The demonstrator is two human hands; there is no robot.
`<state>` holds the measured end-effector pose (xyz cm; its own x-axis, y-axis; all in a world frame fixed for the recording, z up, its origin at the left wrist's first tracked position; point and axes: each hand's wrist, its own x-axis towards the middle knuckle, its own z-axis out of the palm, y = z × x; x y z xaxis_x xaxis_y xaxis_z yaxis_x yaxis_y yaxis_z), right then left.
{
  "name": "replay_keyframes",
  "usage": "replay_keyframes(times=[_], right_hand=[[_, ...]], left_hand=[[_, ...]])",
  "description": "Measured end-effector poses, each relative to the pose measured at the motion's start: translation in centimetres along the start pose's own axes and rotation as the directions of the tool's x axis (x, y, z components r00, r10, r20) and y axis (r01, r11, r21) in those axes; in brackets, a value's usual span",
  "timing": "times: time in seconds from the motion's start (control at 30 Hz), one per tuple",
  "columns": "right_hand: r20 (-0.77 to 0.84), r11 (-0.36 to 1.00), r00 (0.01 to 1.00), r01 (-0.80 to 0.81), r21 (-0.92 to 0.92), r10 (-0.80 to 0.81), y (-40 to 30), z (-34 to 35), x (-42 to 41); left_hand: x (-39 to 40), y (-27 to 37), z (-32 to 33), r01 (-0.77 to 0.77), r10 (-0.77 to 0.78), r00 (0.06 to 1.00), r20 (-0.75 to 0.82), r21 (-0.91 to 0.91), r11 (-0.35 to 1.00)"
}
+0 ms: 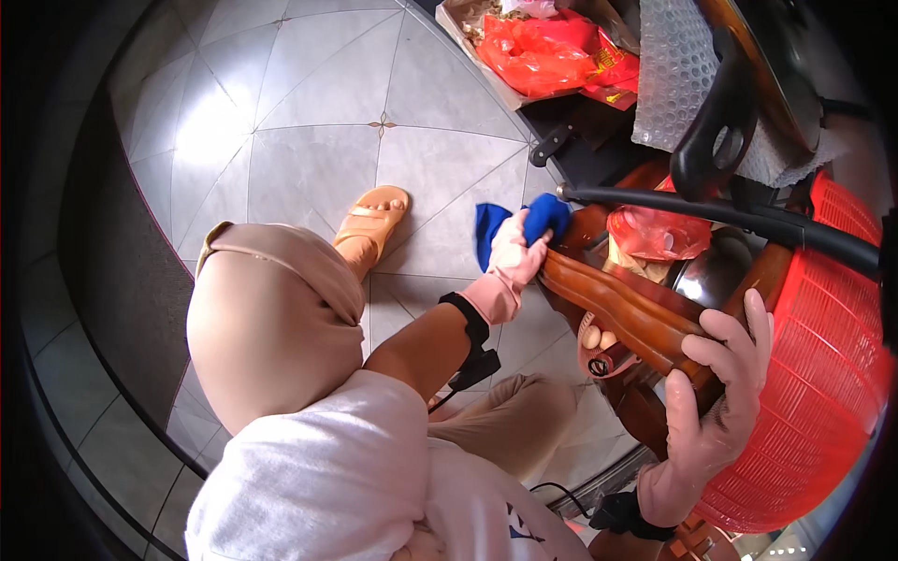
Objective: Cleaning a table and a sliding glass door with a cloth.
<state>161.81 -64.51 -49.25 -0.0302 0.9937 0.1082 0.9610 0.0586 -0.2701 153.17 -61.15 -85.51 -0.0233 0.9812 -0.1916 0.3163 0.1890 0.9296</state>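
A pink rubber glove covers each hand. My left hand (515, 252) is closed on a bunched blue cloth (547, 216) at the far left end of a curved, brown polished wooden rail (617, 301). Part of the cloth hangs beyond the fingers. At the rail's near right end, my right hand (726, 393) has its thumb on one side and its curled fingertips on the other; its outer fingers are raised and spread. The rail belongs to a wooden piece of furniture, whose full shape is hidden.
A red plastic basket (807, 379) stands right of the rail. Beyond are a red bag (659, 231), a shiny metal vessel (708, 270), a black pan handle (715, 140) and bubble wrap (673, 77). Eggs (596, 338) lie below the rail. A box (484, 66) holds red bags.
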Motion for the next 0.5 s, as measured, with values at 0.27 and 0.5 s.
replay_keyframes(times=[0.27,0.5], right_hand=[[-0.035,0.999,0.999,-0.037,0.027,0.038,-0.9,0.3,0.0],[-0.057,0.999,0.998,-0.022,0.04,0.024,-1.0,0.3,0.1]], left_hand=[[-6.6,0.5,3.0,0.441,-0.513,0.842,-0.168,-0.334,0.833],[-6.5,1.2,2.7,0.558,-0.619,0.639,0.457,-0.829,-0.036]])
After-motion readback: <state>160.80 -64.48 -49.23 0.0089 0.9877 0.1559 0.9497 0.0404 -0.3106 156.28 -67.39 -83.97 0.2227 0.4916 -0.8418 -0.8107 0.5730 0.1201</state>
